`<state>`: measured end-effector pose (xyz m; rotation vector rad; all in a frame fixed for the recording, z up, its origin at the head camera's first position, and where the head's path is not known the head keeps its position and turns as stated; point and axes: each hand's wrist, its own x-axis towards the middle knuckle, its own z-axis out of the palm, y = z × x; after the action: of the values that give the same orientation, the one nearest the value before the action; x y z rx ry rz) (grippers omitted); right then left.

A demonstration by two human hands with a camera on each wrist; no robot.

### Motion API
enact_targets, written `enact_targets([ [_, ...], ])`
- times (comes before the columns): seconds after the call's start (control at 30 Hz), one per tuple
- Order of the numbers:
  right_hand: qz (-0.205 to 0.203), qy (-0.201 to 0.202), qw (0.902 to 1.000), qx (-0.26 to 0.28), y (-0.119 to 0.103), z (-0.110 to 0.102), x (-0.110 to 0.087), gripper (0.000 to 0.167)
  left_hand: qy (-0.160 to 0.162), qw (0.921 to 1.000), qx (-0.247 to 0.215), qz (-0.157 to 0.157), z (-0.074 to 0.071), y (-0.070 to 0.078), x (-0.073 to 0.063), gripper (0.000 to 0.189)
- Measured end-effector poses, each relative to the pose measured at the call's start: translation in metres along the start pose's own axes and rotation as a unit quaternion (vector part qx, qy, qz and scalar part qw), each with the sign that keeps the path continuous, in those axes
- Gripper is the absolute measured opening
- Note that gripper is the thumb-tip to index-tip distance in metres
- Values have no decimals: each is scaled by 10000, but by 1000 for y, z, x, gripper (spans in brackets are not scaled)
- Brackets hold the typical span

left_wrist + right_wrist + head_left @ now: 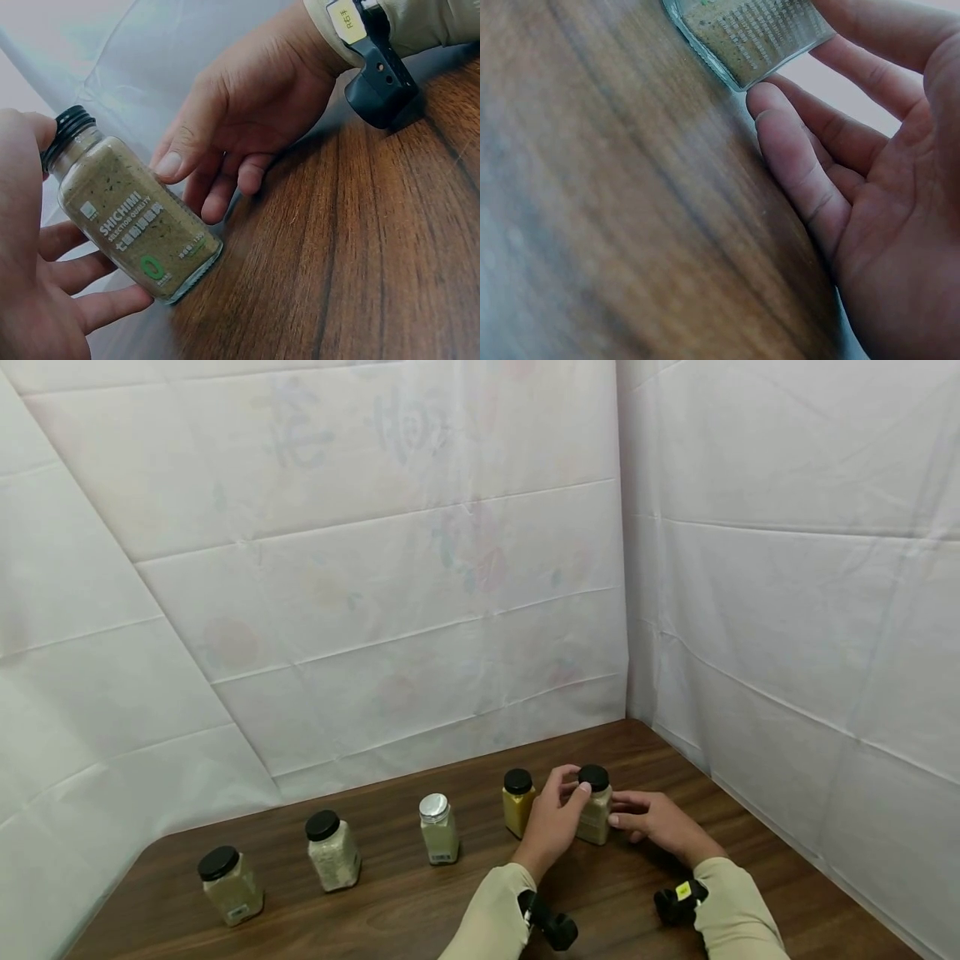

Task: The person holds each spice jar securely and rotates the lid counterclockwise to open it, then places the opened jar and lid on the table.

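A glass bottle of shichimi seasoning (142, 214) with a black cap stands on the table, its label showing in the left wrist view. My left hand (553, 818) is round its left side, thumb at the cap and fingers spread along the side and behind. From the right, my right hand (663, 825) meets the bottle's edge with thumb and fingertips, its lower fingers loosely bent close over the wood. In the right wrist view only the bottle's lower part appears, beside the right fingers (787, 146).
Just left of my left hand is a yellow spice bottle (517, 810) with a black cap. Farther left along the brown wooden table (390, 906) stand a silver-capped bottle (439, 835) and two black-capped ones, a pale bottle (334, 858) and a tan bottle (234, 893). White sheets (810, 610) hang behind and to the right.
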<state>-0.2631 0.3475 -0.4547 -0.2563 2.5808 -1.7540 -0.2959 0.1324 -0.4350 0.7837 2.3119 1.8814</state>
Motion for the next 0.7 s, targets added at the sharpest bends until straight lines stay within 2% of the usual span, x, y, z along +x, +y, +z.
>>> enact_targets([
  [0.27, -37, -3, 10000, 26, -1, 0, 0, 59, 88, 9999, 97, 78, 1, 0, 1, 32],
  [0.7, 7, 3, 10000, -36, -2, 0, 0, 60, -122, 9996, 267, -26, 1, 4, 0, 46],
])
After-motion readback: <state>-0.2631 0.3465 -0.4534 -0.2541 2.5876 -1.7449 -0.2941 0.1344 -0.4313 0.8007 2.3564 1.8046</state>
